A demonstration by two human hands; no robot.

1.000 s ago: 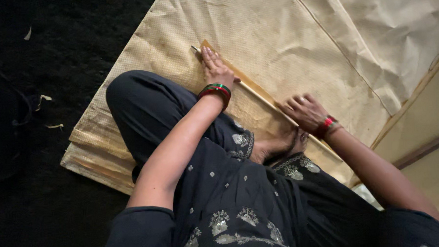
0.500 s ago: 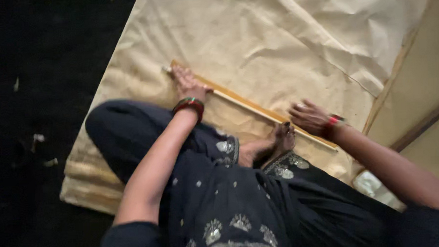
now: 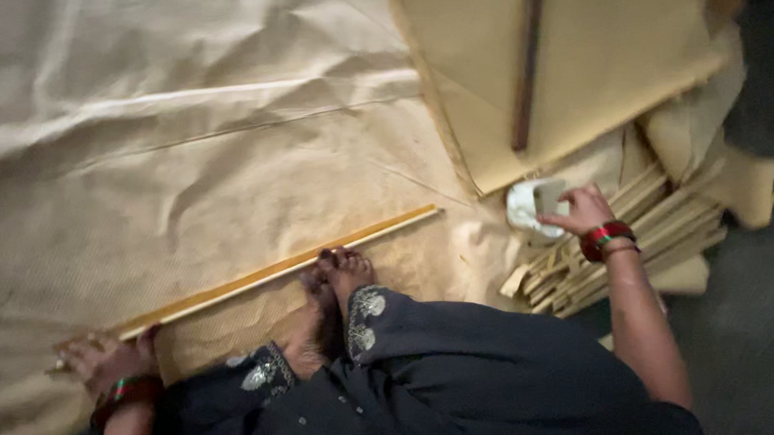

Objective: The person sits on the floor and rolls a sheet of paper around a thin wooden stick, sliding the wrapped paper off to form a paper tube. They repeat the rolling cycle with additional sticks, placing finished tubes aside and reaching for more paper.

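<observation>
Our left hand point(image 3: 109, 360) presses flat, fingers spread, on one end of the long wooden stick point(image 3: 277, 270) lying across tan paper sheets point(image 3: 231, 163); our right hand point(image 3: 582, 209) grips a white tub point(image 3: 528, 206) beside stacked slats point(image 3: 628, 252) on the floor.

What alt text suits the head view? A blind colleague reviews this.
A seated person's left hand presses one end of a long wooden ruler onto brown paper, while the right hand reaches to a white cup beside stacked wooden strips.
</observation>
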